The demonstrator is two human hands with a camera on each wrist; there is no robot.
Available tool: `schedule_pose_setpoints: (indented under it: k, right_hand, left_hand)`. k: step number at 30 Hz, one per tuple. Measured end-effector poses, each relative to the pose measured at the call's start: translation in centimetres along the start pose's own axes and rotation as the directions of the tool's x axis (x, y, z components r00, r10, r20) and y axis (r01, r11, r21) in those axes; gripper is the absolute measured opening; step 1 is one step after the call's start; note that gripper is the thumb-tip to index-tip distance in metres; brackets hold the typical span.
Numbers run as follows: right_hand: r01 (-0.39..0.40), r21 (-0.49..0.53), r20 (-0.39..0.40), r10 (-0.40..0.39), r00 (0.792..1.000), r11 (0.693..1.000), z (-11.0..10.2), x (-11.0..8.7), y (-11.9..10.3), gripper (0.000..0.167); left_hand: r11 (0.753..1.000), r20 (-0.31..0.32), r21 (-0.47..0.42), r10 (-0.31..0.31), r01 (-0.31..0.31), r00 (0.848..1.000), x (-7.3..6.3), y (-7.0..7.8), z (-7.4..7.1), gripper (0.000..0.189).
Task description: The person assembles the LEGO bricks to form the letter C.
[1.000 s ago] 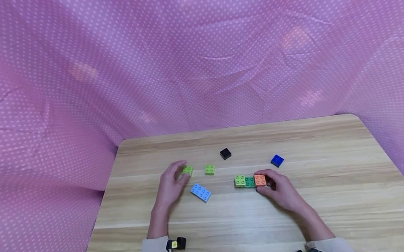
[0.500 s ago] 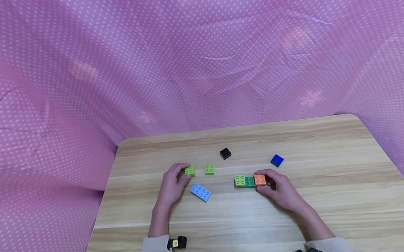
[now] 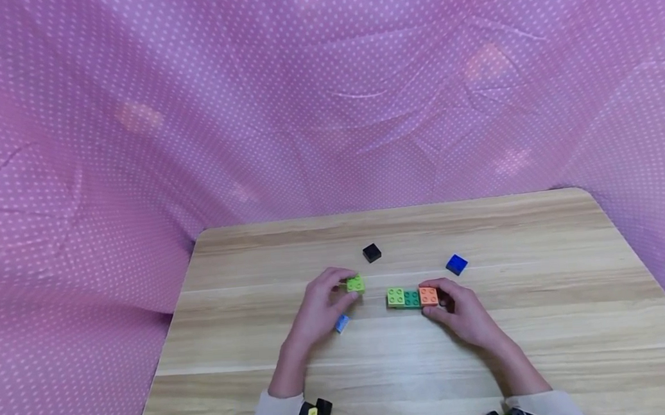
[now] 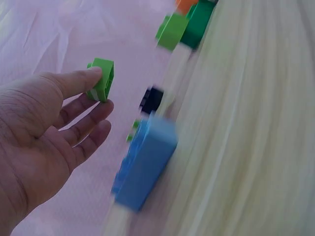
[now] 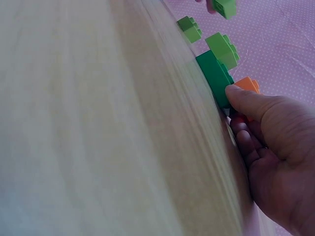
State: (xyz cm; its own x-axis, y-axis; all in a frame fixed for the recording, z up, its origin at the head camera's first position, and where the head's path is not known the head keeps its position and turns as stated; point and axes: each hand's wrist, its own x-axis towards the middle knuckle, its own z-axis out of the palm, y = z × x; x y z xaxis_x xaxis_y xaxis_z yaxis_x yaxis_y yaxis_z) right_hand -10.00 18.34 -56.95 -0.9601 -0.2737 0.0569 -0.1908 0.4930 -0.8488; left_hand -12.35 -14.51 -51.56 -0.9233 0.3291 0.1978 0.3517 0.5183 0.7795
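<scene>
My left hand (image 3: 319, 308) pinches a light green building brick (image 4: 102, 78) between thumb and fingers, raised off the table in the left wrist view. Another light green brick (image 5: 191, 29) lies on the table, largely covered by that hand and its brick in the head view. My right hand (image 3: 461, 311) grips the right end of a small assembly, thumb and fingers around an orange brick (image 3: 428, 296). The orange brick and a light green brick (image 3: 395, 297) sit at opposite ends on top of a dark green brick (image 3: 411, 300), whose studs show between them.
A light blue brick (image 4: 147, 162) lies under my left hand, mostly hidden in the head view. Farther back are a black brick (image 3: 372, 253) and a dark blue brick (image 3: 456, 264). The wooden table (image 3: 544, 250) ends at a pink dotted curtain (image 3: 327, 137).
My left hand has closed on the leftmost light green brick, lifted it and carried it right, toward the assembly. The right hand and the assembly have stayed put.
</scene>
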Motion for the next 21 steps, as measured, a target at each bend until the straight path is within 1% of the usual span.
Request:
schedule_pose_setpoints:
  k: [4,7,10,16,21]
  right_hand:
    - [-0.005,0.005,0.004,0.005,1.000,1.000,-0.1,-0.1,0.0,0.046]
    - [0.000,0.007,0.008,0.000,1.000,1.000,-0.1,-0.1,-0.1,0.047]
    - [0.009,0.006,0.007,-0.009,1.000,1.000,-0.1,0.0,-0.1,0.046]
    - [0.014,0.004,0.004,-0.014,1.000,1.000,-0.1,-0.2,0.1,0.046]
    - [0.014,0.003,0.002,-0.014,1.000,1.000,-0.1,-0.2,0.3,0.046]
  left_hand:
    - [0.999,0.055,0.009,0.036,-0.036,0.998,0.5,1.7,1.9,0.041]
    - [0.999,0.093,0.008,0.043,-0.044,0.995,0.7,2.6,3.1,0.041]
    - [0.999,0.128,0.005,0.032,-0.033,0.991,0.9,3.2,4.1,0.041]
    - [1.000,0.171,0.019,-0.001,-0.002,0.985,0.9,3.5,5.4,0.041]
    - [0.999,0.176,0.036,-0.011,0.005,0.984,0.9,3.3,6.0,0.039]
